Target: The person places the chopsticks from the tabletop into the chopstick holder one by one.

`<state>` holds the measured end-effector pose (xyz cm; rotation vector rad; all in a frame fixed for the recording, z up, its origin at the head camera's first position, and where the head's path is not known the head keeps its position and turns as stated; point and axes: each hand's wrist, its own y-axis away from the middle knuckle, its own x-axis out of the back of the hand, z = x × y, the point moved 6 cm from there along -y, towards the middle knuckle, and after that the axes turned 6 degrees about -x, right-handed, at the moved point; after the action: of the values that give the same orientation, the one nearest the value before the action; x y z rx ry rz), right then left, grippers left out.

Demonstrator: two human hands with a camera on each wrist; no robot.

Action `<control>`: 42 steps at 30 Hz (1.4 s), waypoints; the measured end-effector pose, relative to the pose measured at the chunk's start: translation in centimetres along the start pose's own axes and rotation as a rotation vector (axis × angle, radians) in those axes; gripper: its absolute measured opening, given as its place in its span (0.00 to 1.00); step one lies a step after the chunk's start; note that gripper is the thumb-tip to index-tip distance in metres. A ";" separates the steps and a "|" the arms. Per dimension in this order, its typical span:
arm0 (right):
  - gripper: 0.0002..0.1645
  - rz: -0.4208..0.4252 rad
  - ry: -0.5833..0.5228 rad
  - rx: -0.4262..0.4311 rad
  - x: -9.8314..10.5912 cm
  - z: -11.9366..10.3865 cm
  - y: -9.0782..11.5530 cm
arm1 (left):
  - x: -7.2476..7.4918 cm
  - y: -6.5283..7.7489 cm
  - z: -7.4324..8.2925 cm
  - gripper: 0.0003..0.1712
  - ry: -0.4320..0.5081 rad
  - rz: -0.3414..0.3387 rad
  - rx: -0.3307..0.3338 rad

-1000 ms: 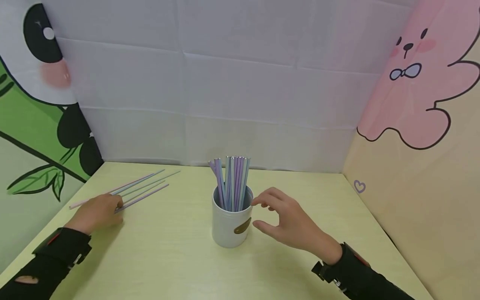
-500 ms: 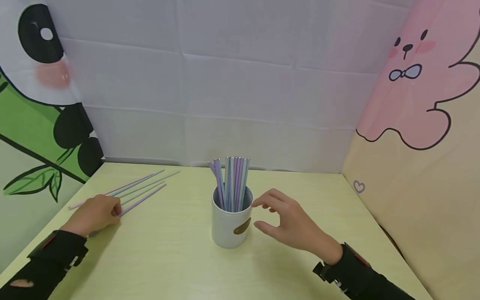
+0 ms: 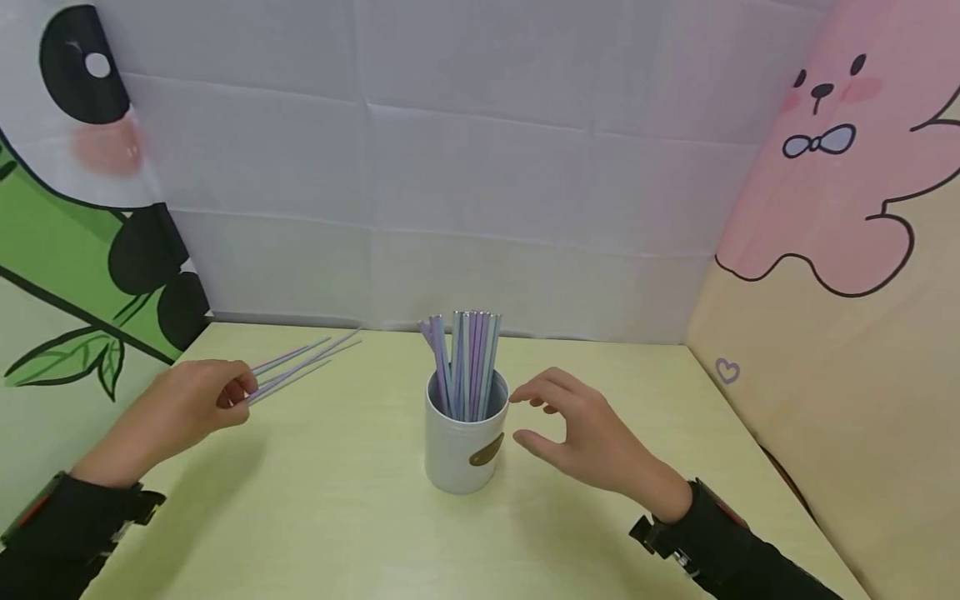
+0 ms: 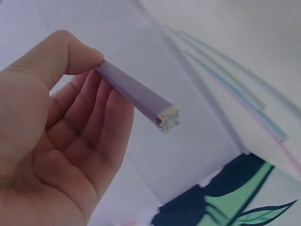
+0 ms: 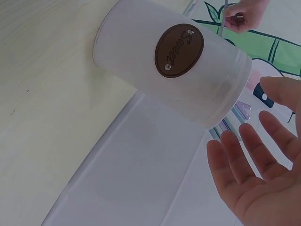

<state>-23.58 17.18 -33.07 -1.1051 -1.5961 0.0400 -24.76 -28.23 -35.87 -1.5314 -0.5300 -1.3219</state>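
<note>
My left hand [image 3: 197, 398] pinches a purple chopstick [image 4: 134, 92] near its thick square end, between thumb and fingertips. Its thin end points away toward the back wall, above the table. Beyond that hand, several pastel chopsticks [image 4: 235, 96] lie on the table, partly hidden behind it in the head view. A white cup [image 3: 459, 458] stands upright at the middle, holding a bunch of purple and pale blue chopsticks [image 3: 474, 367]. My right hand [image 3: 581, 429] is beside the cup, thumb and fingers spread and loosely bent, index fingertip right at the rim.
The cup carries a brown oval label [image 5: 179, 51]. Behind the pale yellow table [image 3: 360, 517] rises a white cloth wall [image 3: 480, 167]. Side panels show a panda drawing at left and a pink bear [image 3: 832, 192] at right.
My left hand has picked up the purple chopstick from the table's left side and raised it. My right hand has stayed nearly still beside the cup.
</note>
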 end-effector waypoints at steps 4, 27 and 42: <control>0.24 0.028 0.012 0.034 0.4 -0.4 -0.2 | 2.0 -0.5 3.4 0.16 -0.034 0.100 -0.109; 0.17 0.095 0.205 0.221 -1.2 -6.9 -4.1 | 3.6 -5.8 20.6 0.16 -0.240 0.192 -0.516; 0.09 0.043 0.245 0.260 -3.1 -6.1 -5.2 | 1.7 -7.7 23.5 0.16 -0.316 0.194 -0.569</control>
<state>-22.27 9.16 -30.31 -0.9050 -1.3071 0.1321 -19.49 -5.08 -28.88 -2.2218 -0.1887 -1.1359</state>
